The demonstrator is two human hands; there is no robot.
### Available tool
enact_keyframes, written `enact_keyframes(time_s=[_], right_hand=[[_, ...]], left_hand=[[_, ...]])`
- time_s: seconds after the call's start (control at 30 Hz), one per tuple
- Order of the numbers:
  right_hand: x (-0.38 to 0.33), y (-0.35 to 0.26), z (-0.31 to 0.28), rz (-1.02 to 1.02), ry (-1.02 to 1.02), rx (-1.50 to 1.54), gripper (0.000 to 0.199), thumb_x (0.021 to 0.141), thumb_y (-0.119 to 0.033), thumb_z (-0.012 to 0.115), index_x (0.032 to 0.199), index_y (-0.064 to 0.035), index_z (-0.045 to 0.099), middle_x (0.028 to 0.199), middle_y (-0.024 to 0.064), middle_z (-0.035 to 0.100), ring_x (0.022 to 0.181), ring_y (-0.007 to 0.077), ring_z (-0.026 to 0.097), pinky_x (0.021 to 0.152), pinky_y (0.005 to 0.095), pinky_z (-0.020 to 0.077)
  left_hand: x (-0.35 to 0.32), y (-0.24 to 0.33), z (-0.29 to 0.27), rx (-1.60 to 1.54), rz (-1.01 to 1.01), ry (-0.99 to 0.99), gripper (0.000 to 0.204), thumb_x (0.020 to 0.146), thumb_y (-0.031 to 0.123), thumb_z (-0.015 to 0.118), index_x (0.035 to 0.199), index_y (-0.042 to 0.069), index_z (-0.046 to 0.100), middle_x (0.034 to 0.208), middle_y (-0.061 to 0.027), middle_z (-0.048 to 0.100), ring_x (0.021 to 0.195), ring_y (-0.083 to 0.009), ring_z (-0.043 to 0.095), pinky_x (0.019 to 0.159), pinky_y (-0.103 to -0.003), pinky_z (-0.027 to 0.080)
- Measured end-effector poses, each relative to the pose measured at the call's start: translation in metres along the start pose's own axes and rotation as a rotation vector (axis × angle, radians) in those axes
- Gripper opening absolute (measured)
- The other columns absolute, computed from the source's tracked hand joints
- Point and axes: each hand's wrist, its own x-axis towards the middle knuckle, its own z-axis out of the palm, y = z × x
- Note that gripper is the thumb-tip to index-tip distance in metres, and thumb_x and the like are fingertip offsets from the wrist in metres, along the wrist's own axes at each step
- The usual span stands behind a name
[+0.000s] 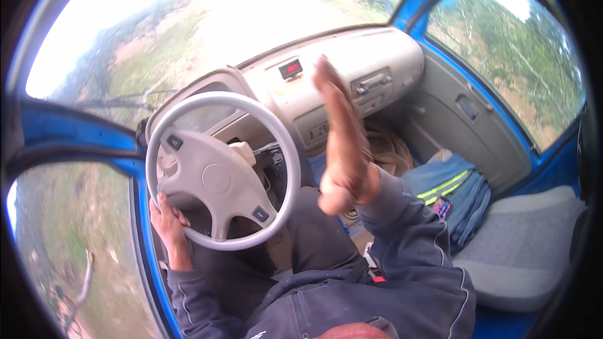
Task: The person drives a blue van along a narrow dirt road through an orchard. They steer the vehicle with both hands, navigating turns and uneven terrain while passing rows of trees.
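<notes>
My left hand [168, 225] is closed round the lower left rim of a grey steering wheel [289, 150], its fingers wrapped over the ring. To the right of the wheel my right hand [344, 141] is raised in the air, seen edge-on and smeared by motion. Its fingers appear stretched out toward the dashboard [282, 100], and nothing shows in it. The thumb side lies toward me. Separate fingers cannot be made out.
A small red-lit display [291, 69] sits on the dashboard, left of a radio unit [374, 85]. A blue garment [449, 188] with a yellow stripe and a phone [441, 208] lie beside a grey passenger seat [527, 245]. Grass and bushes show through the windows.
</notes>
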Motion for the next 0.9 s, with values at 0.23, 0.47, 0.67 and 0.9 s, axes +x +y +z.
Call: enact_keyframes(time_s=[0.23,0.47,0.67,0.9], right_hand=[[-0.038,-0.066,0.067,0.011,-0.155,0.303,0.071,0.112,-0.049,0.058,0.150,0.0110,0.059,0.150,0.0333,0.064,0.147,0.0522,0.057,0.120,0.0627,0.0476],[-0.094,-0.098,0.070,0.300,-0.307,0.133,0.047,0.084,0.004,0.056,0.129,0.0135,0.067,0.129,0.0304,0.075,0.125,0.0474,0.074,0.113,0.0587,0.0551],[-0.072,-0.059,0.040,0.768,0.215,0.269,0.031,0.095,-0.010,0.058,0.126,-0.0037,0.052,0.165,0.0367,0.046,0.159,0.0467,0.043,0.130,0.0595,0.0341],[0.047,-0.054,0.028,-0.263,0.238,0.025,0.067,0.106,-0.059,0.064,0.139,-0.0014,0.055,0.164,0.0412,0.041,0.148,0.0586,0.050,0.121,0.0636,0.0457]], left_hand=[[-0.008,-0.018,0.000,-0.073,0.051,-0.013,0.025,0.120,0.031,0.055,0.110,0.008,0.053,0.068,0.0000,0.047,0.043,-0.0107,0.049,0.037,-0.028,0.046],[-0.040,-0.042,0.019,-0.193,0.060,0.033,0.025,0.119,0.029,0.057,0.120,0.004,0.055,0.066,-0.0009,0.048,0.044,-0.0120,0.052,0.039,-0.030,0.048],[-0.061,-0.042,0.025,-0.264,0.041,0.091,0.025,0.118,0.030,0.057,0.113,0.006,0.053,0.066,-0.0005,0.047,0.044,-0.0119,0.051,0.039,-0.030,0.048],[-0.058,-0.035,0.026,-0.211,0.043,0.085,0.025,0.118,0.027,0.057,0.119,0.002,0.053,0.065,-0.0015,0.049,0.045,-0.0128,0.053,0.041,-0.031,0.050]])
